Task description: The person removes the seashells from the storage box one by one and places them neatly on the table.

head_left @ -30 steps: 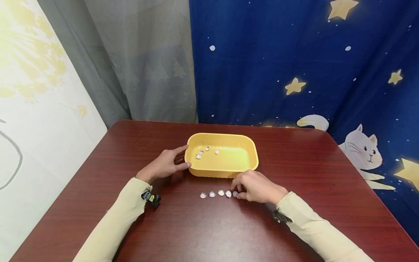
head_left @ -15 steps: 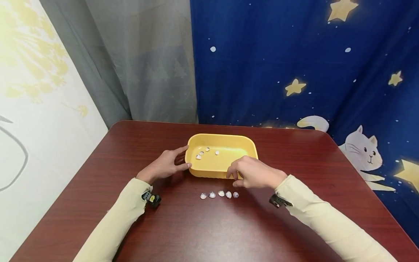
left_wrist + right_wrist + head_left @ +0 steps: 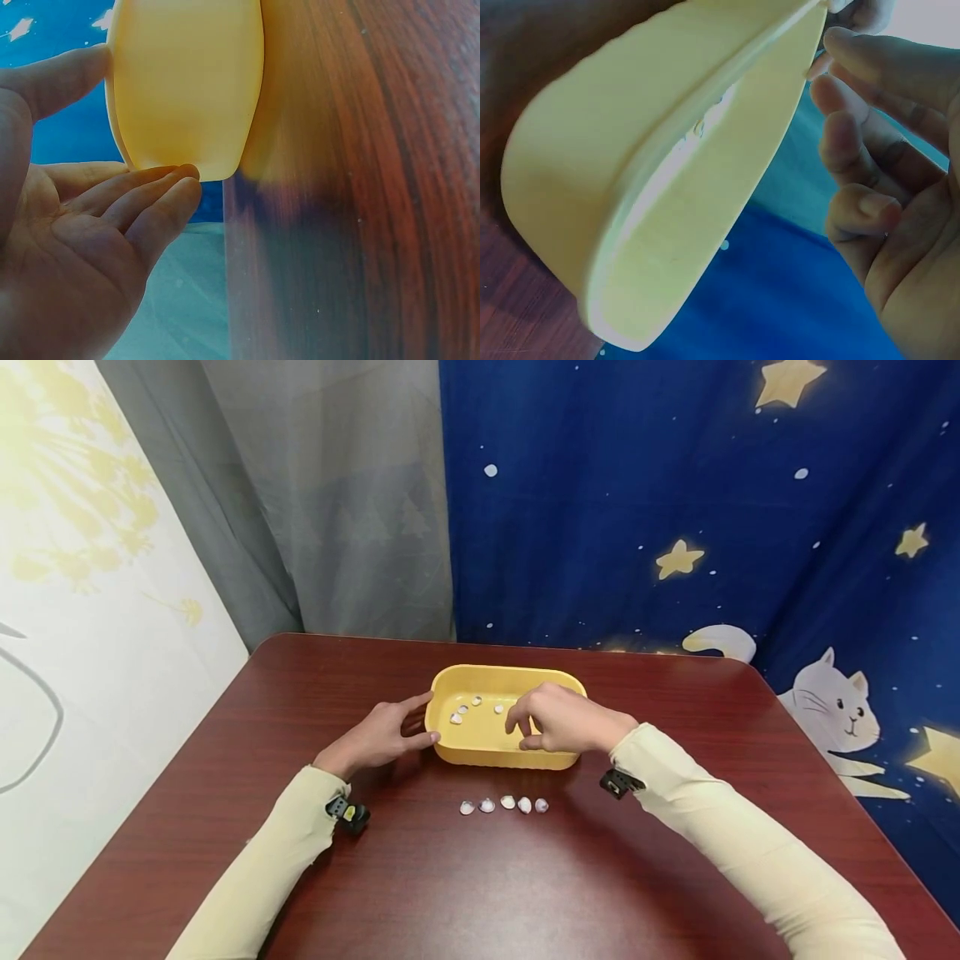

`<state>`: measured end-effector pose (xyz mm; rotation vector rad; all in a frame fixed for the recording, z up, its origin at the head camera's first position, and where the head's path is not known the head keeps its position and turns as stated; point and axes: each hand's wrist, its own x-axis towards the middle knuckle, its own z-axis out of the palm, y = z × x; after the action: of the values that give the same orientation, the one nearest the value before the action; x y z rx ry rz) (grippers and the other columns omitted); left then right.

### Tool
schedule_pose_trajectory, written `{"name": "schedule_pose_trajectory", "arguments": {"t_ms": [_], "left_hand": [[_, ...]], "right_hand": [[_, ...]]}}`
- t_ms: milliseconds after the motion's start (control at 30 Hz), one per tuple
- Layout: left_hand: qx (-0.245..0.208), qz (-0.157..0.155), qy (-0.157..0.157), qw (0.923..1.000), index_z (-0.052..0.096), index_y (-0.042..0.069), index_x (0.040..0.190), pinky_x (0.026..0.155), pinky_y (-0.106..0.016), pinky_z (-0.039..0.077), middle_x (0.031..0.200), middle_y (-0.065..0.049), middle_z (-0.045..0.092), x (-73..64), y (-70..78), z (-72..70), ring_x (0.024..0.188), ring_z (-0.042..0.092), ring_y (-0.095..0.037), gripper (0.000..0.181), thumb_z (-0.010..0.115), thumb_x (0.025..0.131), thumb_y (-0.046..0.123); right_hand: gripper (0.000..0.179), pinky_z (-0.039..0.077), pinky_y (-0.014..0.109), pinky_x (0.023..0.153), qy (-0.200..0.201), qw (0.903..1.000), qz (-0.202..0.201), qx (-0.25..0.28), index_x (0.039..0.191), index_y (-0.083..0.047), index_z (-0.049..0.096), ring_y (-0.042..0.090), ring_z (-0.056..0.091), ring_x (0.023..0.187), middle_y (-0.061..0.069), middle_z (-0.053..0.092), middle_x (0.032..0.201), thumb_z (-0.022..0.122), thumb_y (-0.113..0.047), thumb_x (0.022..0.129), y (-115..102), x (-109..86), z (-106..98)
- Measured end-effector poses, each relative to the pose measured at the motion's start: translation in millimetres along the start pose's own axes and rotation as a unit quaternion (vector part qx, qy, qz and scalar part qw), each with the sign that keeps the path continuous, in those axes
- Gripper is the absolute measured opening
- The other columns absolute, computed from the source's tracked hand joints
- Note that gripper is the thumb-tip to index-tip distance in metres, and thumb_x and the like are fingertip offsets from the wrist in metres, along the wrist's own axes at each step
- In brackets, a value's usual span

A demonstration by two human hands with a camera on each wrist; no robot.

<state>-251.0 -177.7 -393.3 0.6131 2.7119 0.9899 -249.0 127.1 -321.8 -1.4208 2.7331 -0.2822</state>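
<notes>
Grip loosely spread, the right hand [image 3: 562, 718] in the head view has left five shells [image 3: 507, 802], seemingly placed, on the desk [image 3: 420, 893] and hovers over the yellow tub [image 3: 487, 759], near four shells [image 3: 462, 710] inside. Left wrist: the left hand [image 3: 82, 240], spread, touches the tub; right wrist: nothing pinched.

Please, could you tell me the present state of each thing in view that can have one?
Yellow tub: upright, uncovered, on the table.
Shells in the tub: four visible, loose on its bottom.
Shells on the table: five, laid in a row.
Left hand: touching the tub's left end, fingers extended.
Right hand: above the tub, fingers bent, holding nothing visible.
Blue curtain: hanging.
</notes>
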Motion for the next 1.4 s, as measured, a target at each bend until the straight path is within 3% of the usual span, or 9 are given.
{"name": "schedule_pose_trajectory", "arguments": {"t_ms": [233,467,933,1100,1267,1400], "left_hand": [[0.009,0.005,0.001,0.9999,0.03,0.007,0.158,0.117,-0.048,0.041,0.16,-0.013,0.041,-0.4,1.7,-1.1,0.146,0.044,-0.029,0.083,0.068,0.094,0.042],[0.005,0.004,0.0,1.0,0.03,0.007,0.158,0.117,-0.049,0.041,0.159,-0.014,0.042,-0.8,2.7,-0.9,0.145,0.045,-0.029,0.082,0.068,0.094,0.04],[-0.003,-0.001,-0.001,1.0,0.029,0.007,0.159,0.117,-0.049,0.041,0.159,-0.014,0.041,-1.4,2.9,-1.3,0.146,0.044,-0.029,0.083,0.069,0.094,0.041],[-0.003,-0.003,-0.003,1.0,0.029,0.007,0.159,0.116,-0.048,0.042,0.16,-0.014,0.041,-0.9,3.2,-1.4,0.145,0.045,-0.029,0.083,0.069,0.094,0.041],[-0.007,-0.004,-0.005,1.0,0.028,0.007,0.159,0.116,-0.047,0.042,0.161,-0.013,0.04,-1.0,3.5,-1.2,0.146,0.045,-0.029,0.084,0.069,0.094,0.041],[-0.004,-0.001,-0.005,1.0,0.029,0.007,0.159,0.117,-0.048,0.041,0.16,-0.014,0.04,-0.7,2.5,-0.5,0.146,0.044,-0.029,0.083,0.068,0.094,0.041]], "right_hand": [[0.017,0.05,0.021,0.064,0.003,1.0,0.007,0.004,0.098,-0.013,0.078,0.004,0.056,0.062,-0.006,0.071,0.074,0.081,-0.012,0.081,12.9,17.1,2.1],[0.017,0.052,0.023,0.066,0.0,0.9991,0.04,0.016,0.099,-0.012,0.079,0.007,0.058,0.066,-0.004,0.07,0.074,0.081,-0.011,0.081,24.9,32.5,10.1],[0.015,0.049,0.024,0.066,0.005,0.9889,0.146,0.023,0.094,-0.011,0.078,0.012,0.059,0.072,-0.002,0.068,0.075,0.081,-0.011,0.079,42.8,58.3,40.9],[0.024,0.05,0.026,0.07,-0.003,0.9812,0.19,0.033,0.104,-0.009,0.077,0.014,0.06,0.075,0.001,0.068,0.079,0.08,-0.011,0.08,43.2,63.5,47.3],[0.04,0.053,0.033,0.082,-0.029,0.9785,0.203,0.024,0.124,-0.006,0.07,0.018,0.06,0.085,0.005,0.07,0.089,0.075,-0.014,0.085,42.0,67.2,52.8],[0.034,0.052,0.035,0.084,-0.045,0.9771,0.208,0.012,0.118,-0.007,0.072,0.021,0.057,0.09,0.005,0.069,0.096,0.072,-0.011,0.085,41.2,68.9,56.5]]}}
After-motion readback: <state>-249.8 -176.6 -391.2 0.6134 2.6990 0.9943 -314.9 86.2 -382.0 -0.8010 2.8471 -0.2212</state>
